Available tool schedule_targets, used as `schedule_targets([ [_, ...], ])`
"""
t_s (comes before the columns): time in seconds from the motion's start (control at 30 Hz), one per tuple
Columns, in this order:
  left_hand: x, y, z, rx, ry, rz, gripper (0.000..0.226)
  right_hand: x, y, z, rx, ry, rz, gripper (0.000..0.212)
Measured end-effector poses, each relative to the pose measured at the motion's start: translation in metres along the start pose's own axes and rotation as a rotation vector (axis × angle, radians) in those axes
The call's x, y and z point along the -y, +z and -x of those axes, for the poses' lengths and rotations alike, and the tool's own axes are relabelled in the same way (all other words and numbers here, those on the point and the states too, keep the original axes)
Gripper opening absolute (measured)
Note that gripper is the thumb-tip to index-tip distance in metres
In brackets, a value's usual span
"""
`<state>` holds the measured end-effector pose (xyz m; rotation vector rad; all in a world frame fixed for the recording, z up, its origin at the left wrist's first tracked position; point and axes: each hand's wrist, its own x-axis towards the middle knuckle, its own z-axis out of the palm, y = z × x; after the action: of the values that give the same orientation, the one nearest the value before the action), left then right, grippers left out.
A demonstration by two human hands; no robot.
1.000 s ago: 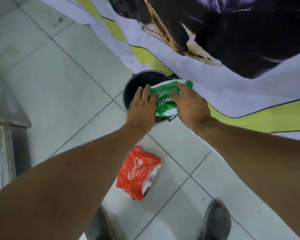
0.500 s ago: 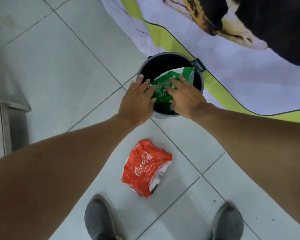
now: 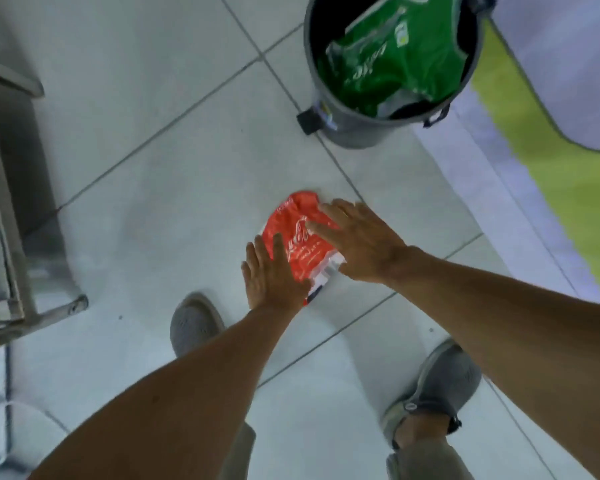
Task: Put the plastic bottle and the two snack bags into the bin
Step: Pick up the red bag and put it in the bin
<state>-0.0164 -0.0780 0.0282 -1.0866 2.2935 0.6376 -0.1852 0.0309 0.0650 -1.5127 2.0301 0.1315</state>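
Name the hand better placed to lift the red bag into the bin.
Right, probably. The right hand lies over the red snack bag on the bin side; the left hand only covers its near corner.

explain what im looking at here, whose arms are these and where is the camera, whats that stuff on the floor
There is no machine here. A person wears a wide-angle camera on the head, so the picture looks down at their own arms, gray shoes and the tiled floor.

A red snack bag lies flat on the tiles. The left hand and right hand are both open, fingers spread, on the bag's two sides. Nothing is gripped or lifted yet; they seem about to gather it.

At the top stands a dark round bin with a green snack bag already in it. No bottle shows; it may be hidden under the green bag. At the left edge is a metal frame, probably furniture.
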Motion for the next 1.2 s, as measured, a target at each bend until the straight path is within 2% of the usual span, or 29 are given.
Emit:
schedule_targets([
  [0.07,0.006,0.029,-0.003,0.058,-0.043,0.007,0.138,0.000,0.027,-0.018,0.087,-0.019,0.067,0.107],
  [0.13,0.009,0.052,-0.009,0.073,-0.050,0.046,0.149,-0.001,0.048,-0.036,0.097,-0.036,0.090,0.112],
  [0.2,0.011,0.068,-0.014,0.057,-0.044,0.081,0.154,-0.003,0.062,-0.048,0.098,-0.030,0.107,0.109],
  [0.27,0.014,0.083,-0.018,0.022,-0.021,0.072,0.153,-0.005,0.074,-0.054,0.089,-0.013,0.086,0.097],
  [0.4,0.016,0.094,-0.021,-0.117,0.035,0.053,0.123,-0.004,0.087,-0.051,-0.030,0.020,-0.020,0.069],
  [0.5,0.016,0.093,-0.019,-0.199,0.050,0.039,0.097,0.005,0.090,-0.046,-0.069,0.065,-0.113,0.058],
  [0.6,0.012,0.079,-0.015,-0.202,0.064,0.029,0.080,0.011,0.083,-0.035,-0.124,0.123,-0.189,0.049],
  [0.8,-0.008,0.011,0.016,-0.239,0.190,0.030,0.074,0.020,0.022,0.011,-0.189,0.208,-0.239,0.056],
  [1.0,-0.055,-0.106,0.041,-0.251,0.353,-0.043,0.073,0.017,-0.095,0.065,-0.265,0.310,-0.245,0.065],
  [1.2,-0.148,-0.236,0.001,-0.327,0.539,0.042,0.071,-0.045,-0.225,0.082,-0.461,0.421,-0.298,0.074],
])
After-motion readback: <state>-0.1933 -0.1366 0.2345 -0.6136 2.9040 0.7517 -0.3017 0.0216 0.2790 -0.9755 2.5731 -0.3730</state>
